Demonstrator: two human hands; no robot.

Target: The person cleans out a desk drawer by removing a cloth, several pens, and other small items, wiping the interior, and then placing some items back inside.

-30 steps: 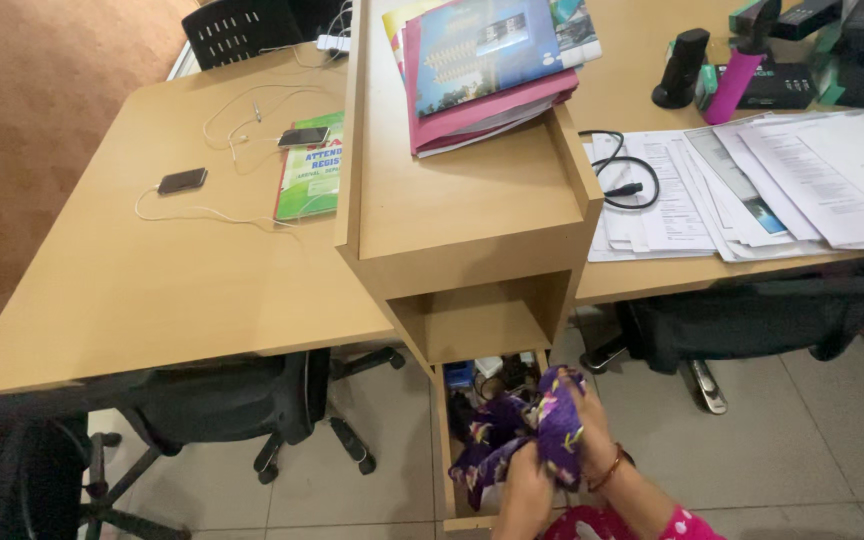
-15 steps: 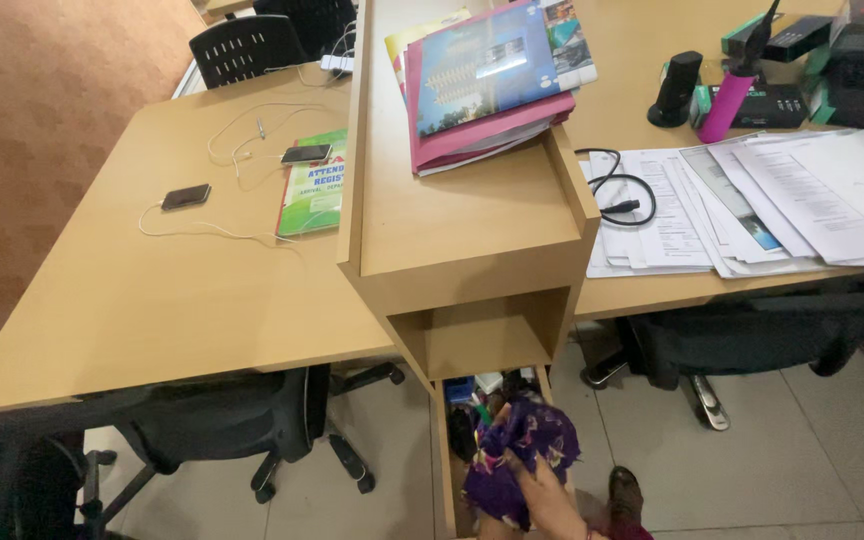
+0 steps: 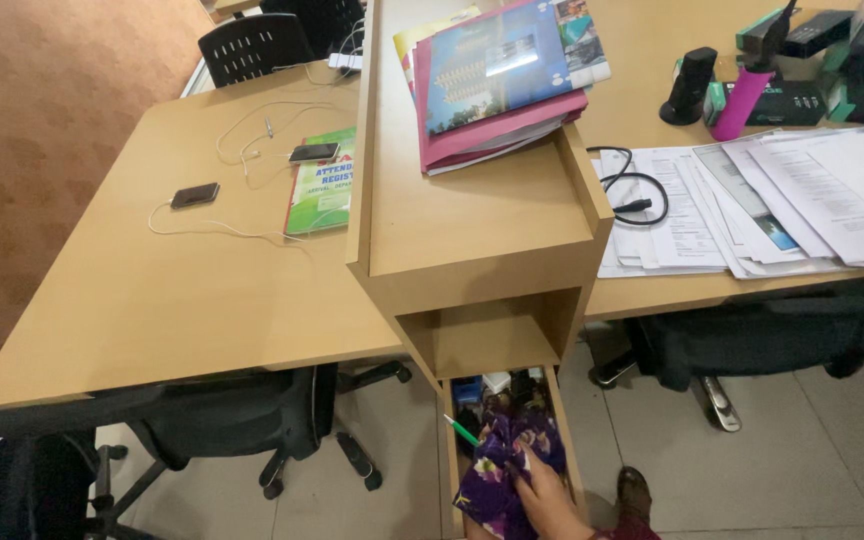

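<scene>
head view: one hand [image 3: 544, 498], frame-cut, presses purple cloth [image 3: 500, 470] in drawer [image 3: 566, 430].

Wooden desks [image 3: 182, 300], tiled floor [image 3: 802, 450]

A: Hand [image 3: 549, 500]?
B: One in view, which one unclear, flat on purple cloth [image 3: 497, 470] in open drawer [image 3: 571, 440].
A: Nearby?
B: Green pen [image 3: 462, 430] just beyond the cloth; shoe [image 3: 635, 492] beside the hand; folders [image 3: 497, 80] far above on the desk [image 3: 182, 290].
</scene>
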